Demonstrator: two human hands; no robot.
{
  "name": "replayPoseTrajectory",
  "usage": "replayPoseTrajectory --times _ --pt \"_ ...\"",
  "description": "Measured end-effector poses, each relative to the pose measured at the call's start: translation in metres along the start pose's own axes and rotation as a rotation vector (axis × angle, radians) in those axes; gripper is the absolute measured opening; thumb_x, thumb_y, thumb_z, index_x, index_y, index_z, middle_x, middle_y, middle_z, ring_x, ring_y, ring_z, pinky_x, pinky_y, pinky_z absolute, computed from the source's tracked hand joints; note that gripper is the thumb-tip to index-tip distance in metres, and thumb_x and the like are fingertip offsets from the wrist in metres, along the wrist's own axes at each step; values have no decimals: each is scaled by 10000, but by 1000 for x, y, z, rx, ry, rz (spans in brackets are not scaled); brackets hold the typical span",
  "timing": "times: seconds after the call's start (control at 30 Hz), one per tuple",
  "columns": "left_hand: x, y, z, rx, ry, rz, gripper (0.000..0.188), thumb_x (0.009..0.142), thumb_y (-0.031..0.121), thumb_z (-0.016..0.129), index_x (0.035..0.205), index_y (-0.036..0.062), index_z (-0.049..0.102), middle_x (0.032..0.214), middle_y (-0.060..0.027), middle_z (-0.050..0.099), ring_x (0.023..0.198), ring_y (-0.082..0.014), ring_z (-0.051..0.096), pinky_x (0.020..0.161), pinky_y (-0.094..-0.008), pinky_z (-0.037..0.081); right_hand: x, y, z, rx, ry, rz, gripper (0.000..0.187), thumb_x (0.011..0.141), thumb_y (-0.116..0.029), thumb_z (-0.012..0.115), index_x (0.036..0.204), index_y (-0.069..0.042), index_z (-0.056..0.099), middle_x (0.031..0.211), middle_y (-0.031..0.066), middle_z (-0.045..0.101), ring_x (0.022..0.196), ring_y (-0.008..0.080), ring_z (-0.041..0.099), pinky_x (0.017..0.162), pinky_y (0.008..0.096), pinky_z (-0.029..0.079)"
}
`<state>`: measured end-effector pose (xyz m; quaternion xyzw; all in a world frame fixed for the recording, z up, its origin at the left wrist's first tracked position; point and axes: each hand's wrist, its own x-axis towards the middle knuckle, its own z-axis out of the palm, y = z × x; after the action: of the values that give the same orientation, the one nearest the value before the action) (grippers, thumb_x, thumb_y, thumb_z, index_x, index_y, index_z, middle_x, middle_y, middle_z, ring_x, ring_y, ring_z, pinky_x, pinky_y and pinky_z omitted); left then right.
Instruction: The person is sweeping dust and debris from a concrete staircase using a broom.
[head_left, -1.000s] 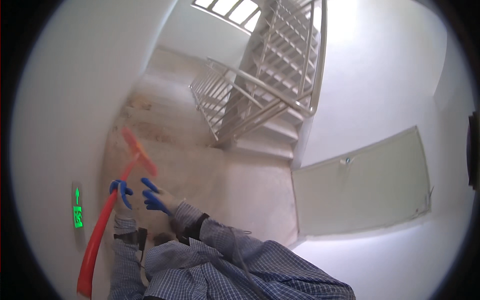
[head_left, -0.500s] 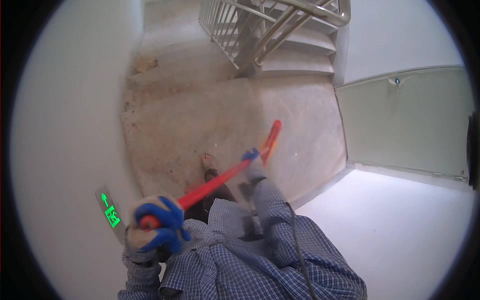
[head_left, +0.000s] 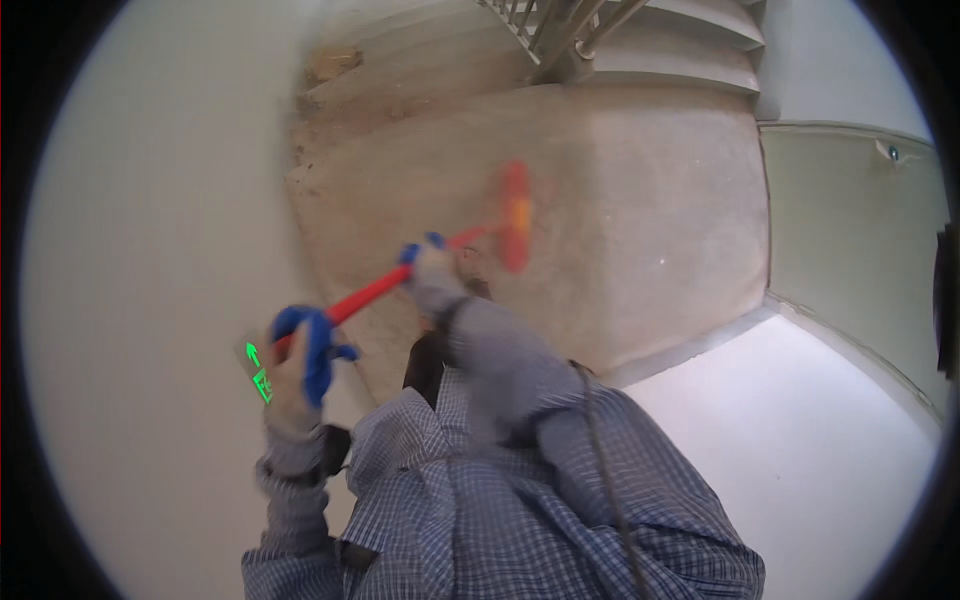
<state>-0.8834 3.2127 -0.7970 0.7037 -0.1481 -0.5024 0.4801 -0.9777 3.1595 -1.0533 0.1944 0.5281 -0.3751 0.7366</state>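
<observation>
A red broom (head_left: 370,293) slants across in front of me, from my left side up toward the middle of the landing. My left hand (head_left: 304,358), in a white and blue work glove, is closed round the top end of its handle. Farther down the handle my right hand (head_left: 430,262), gloved the same way, is wrapped round it. The red and yellow broom head (head_left: 516,218) is smeared by motion over the concrete floor; whether it touches the floor I cannot tell. One of my feet shows partly behind the handle.
Concrete stairs (head_left: 675,65) with a metal railing (head_left: 570,40) rise beyond the landing (head_left: 660,190). A brownish piece (head_left: 333,62) lies at the far left by the wall. A lit green exit sign (head_left: 258,372) is on the left wall; a pale green door (head_left: 850,220) stands at the right.
The broom head has swung left and turned more upright in the picture. My right hand has moved left and farther out; my left hand has moved slightly up. The view has shifted too.
</observation>
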Motion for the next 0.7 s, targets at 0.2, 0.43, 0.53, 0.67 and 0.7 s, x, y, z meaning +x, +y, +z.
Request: replayPoseTrajectory --times 0.2,0.43,0.53,0.67,0.7 --pt "-21 53 45 792 -234 507 156 754 -17 595 903 -14 547 732 -148 588 738 -248 598 725 -358 489 -16 61 138 176 -423 495 482 829 51 436 1263 -153 387 848 108 497 558 166 470 465 267 428" --pt "-28 105 -21 370 116 699 106 846 98 498 878 1 527 955 -202 544 697 -218 581 519 -256 487 -64 50 195 237 -477 185 451 816 74 439 1222 -124 436 878 106 499 544 134 475 451 246 441" --pt "24 89 -26 477 -79 693 124 855 120 519 870 2 553 996 -183 556 675 -173 553 506 -220 435 -25 -12 155 126 -362 -142 461 795 79 455 1213 -115 433 863 116 501 536 129 485 443 265 449" --pt "112 28 7 -200 -479 55 63 873 49 526 870 -5 559 915 -103 556 583 -88 511 538 -233 470 41 -99 103 -59 -142 -309 434 813 51 449 1211 -121 416 766 94 497 536 177 487 493 314 457" --pt "135 7 14 -258 -548 29 59 877 44 528 870 -8 556 886 -86 543 549 -70 491 538 -240 482 63 -110 94 -54 -97 -317 421 821 38 448 1211 -115 413 750 87 495 542 180 490 501 319 454"
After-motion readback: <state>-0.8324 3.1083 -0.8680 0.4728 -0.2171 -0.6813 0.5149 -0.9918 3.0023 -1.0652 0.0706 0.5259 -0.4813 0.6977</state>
